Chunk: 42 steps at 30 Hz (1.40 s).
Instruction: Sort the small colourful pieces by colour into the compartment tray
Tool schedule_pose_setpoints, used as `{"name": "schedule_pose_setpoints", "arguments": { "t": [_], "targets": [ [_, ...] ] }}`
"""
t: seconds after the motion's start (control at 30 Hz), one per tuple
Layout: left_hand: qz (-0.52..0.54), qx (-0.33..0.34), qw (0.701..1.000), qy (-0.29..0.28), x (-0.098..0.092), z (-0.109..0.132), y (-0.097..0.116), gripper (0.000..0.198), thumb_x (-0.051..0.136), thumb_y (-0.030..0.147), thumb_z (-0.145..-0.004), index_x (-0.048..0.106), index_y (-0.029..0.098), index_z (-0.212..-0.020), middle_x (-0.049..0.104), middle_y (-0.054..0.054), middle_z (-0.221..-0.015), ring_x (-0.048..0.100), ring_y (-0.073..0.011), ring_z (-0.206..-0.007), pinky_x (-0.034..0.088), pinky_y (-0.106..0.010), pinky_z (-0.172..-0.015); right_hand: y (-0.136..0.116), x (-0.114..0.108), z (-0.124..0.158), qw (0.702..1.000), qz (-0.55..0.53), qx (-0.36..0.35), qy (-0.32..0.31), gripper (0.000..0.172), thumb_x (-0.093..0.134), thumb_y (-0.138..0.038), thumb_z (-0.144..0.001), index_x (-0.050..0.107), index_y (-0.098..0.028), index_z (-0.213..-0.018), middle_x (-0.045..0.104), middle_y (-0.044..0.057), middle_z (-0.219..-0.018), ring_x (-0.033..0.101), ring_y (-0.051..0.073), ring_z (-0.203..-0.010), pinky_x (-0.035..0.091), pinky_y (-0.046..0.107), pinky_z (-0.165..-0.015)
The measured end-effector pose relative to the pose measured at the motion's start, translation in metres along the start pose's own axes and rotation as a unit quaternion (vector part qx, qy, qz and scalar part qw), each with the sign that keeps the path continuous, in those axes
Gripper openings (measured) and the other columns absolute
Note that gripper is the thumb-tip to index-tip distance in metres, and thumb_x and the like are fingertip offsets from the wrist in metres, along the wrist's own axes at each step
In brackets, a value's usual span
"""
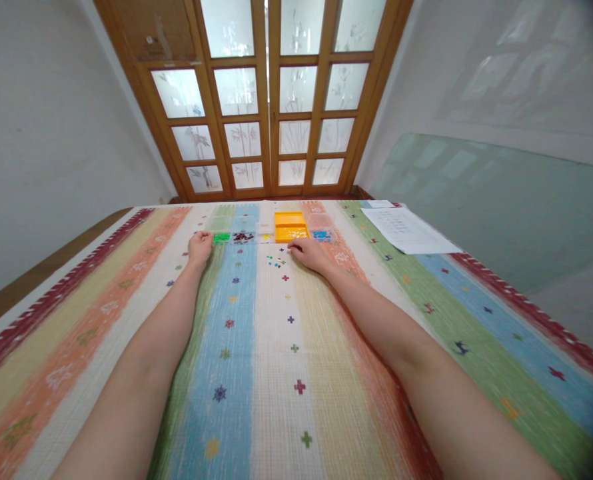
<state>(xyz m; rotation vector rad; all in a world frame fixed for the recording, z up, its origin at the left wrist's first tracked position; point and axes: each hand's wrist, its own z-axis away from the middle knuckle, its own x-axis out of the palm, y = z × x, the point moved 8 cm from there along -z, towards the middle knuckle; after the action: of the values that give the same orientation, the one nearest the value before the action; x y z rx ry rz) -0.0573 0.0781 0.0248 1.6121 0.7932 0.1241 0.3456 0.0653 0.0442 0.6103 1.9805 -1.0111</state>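
At the left end of a row of clear boxes is my left hand, its fingers curled together beside the small green pieces. Whatever it may hold is too small to make out. My right hand rests just in front of an orange box, fingertips drawn together; I cannot see what is between them. White pieces lie in that box's front part. Between the hands, a few loose coloured pieces are scattered on the tablecloth. Dark red pieces, a few yellow pieces and blue pieces fill other compartments.
A striped, patterned tablecloth covers the table. Sheets of paper lie at the far right. Behind the table stand wooden doors with glass panes. A greenish glass panel leans along the right wall.
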Motion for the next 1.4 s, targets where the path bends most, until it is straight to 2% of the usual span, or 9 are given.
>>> {"name": "schedule_pose_setpoints", "arguments": {
  "t": [0.13, 0.3, 0.47, 0.73, 0.93, 1.03, 1.13, 1.27, 1.4],
  "targets": [
    [0.035, -0.01, 0.999, 0.027, -0.008, -0.005, -0.01, 0.023, 0.06, 0.032, -0.077, 0.069, 0.016, -0.09, 0.073, -0.004, -0.08, 0.051, -0.0126, -0.06, 0.038, -0.021, -0.053, -0.001, 0.0, 0.001, 1.0, -0.001, 0.003, 0.001, 0.022, 0.059, -0.019, -0.099, 0.078, -0.021, -0.11, 0.079, 0.008, -0.116, 0.07, 0.023, -0.108, 0.052, 0.034, -0.096],
    [0.012, -0.025, 0.999, 0.043, -0.015, -0.002, -0.01, 0.027, 0.059, 0.034, -0.08, 0.072, 0.016, -0.095, 0.079, -0.008, -0.094, 0.055, -0.0141, -0.064, 0.043, -0.022, -0.054, -0.002, 0.0, 0.0, 1.0, -0.003, -0.002, 0.002, 0.022, 0.058, -0.019, -0.1, 0.078, -0.021, -0.109, 0.079, 0.007, -0.115, 0.07, 0.023, -0.106, 0.051, 0.032, -0.094],
    [-0.044, -0.026, 0.998, 0.046, -0.021, 0.003, -0.001, 0.028, 0.058, 0.034, -0.082, 0.074, 0.017, -0.097, 0.08, -0.01, -0.097, 0.063, -0.0192, -0.076, 0.044, -0.023, -0.058, -0.002, 0.001, 0.0, 1.0, 0.001, 0.004, -0.004, 0.021, 0.058, -0.019, -0.099, 0.077, -0.021, -0.109, 0.079, 0.007, -0.114, 0.07, 0.023, -0.106, 0.052, 0.032, -0.094],
    [-0.074, -0.02, 0.996, 0.033, -0.02, 0.009, 0.004, 0.038, 0.053, 0.027, -0.082, 0.075, 0.019, -0.112, 0.081, -0.007, -0.097, 0.057, -0.0188, -0.064, 0.043, -0.027, -0.062, -0.001, -0.001, 0.0, 1.0, 0.001, 0.006, -0.005, 0.022, 0.058, -0.019, -0.099, 0.077, -0.021, -0.11, 0.079, 0.008, -0.115, 0.07, 0.023, -0.106, 0.052, 0.033, -0.094],
    [-0.093, 0.006, 0.995, 0.023, -0.016, 0.01, 0.008, 0.035, 0.052, 0.024, -0.084, 0.075, 0.018, -0.11, 0.08, -0.005, -0.095, 0.058, -0.0194, -0.067, 0.042, -0.028, -0.067, -0.012, -0.003, -0.001, 0.999, -0.013, -0.018, -0.039, 0.02, 0.058, -0.021, -0.099, 0.078, -0.02, -0.103, 0.079, 0.007, -0.11, 0.07, 0.022, -0.099, 0.051, 0.031, -0.089],
    [-0.098, 0.015, 0.995, 0.031, -0.016, 0.011, 0.01, 0.033, 0.052, 0.022, -0.084, 0.075, 0.018, -0.107, 0.08, -0.005, -0.092, 0.063, -0.0208, -0.077, 0.044, -0.028, -0.072, -0.025, -0.003, -0.002, 0.998, -0.022, -0.034, -0.052, 0.02, 0.058, -0.021, -0.098, 0.078, -0.02, -0.099, 0.079, 0.007, -0.105, 0.069, 0.021, -0.093, 0.049, 0.029, -0.084],
    [-0.102, 0.029, 0.994, 0.033, -0.014, 0.011, 0.012, 0.031, 0.052, 0.021, -0.084, 0.076, 0.018, -0.104, 0.08, -0.005, -0.089, 0.065, -0.0213, -0.079, 0.045, -0.028, -0.074, -0.043, 0.002, -0.001, 0.995, -0.023, -0.06, -0.076, 0.017, 0.061, -0.02, -0.095, 0.079, -0.02, -0.097, 0.078, 0.006, -0.098, 0.067, 0.02, -0.088, 0.047, 0.029, -0.081],
    [-0.112, 0.061, 0.992, -0.001, -0.003, 0.009, 0.016, 0.032, 0.053, 0.023, -0.086, 0.077, 0.016, -0.106, 0.08, -0.007, -0.091, 0.065, -0.0215, -0.077, 0.046, -0.03, -0.076, -0.062, 0.01, 0.003, 0.989, 0.006, -0.101, -0.11, 0.015, 0.066, -0.023, -0.094, 0.079, -0.02, -0.1, 0.076, 0.006, -0.096, 0.065, 0.02, -0.088, 0.045, 0.029, -0.08],
    [-0.128, 0.106, 0.984, -0.058, 0.015, 0.015, 0.026, 0.033, 0.052, 0.027, -0.09, 0.077, 0.017, -0.109, 0.08, -0.005, -0.095, 0.067, -0.0217, -0.081, 0.049, -0.031, -0.081, -0.069, 0.013, 0.007, 0.985, 0.03, -0.113, -0.125, 0.017, 0.065, -0.022, -0.094, 0.079, -0.019, -0.102, 0.075, 0.007, -0.099, 0.065, 0.021, -0.092, 0.044, 0.029, -0.082]
  ]
}}
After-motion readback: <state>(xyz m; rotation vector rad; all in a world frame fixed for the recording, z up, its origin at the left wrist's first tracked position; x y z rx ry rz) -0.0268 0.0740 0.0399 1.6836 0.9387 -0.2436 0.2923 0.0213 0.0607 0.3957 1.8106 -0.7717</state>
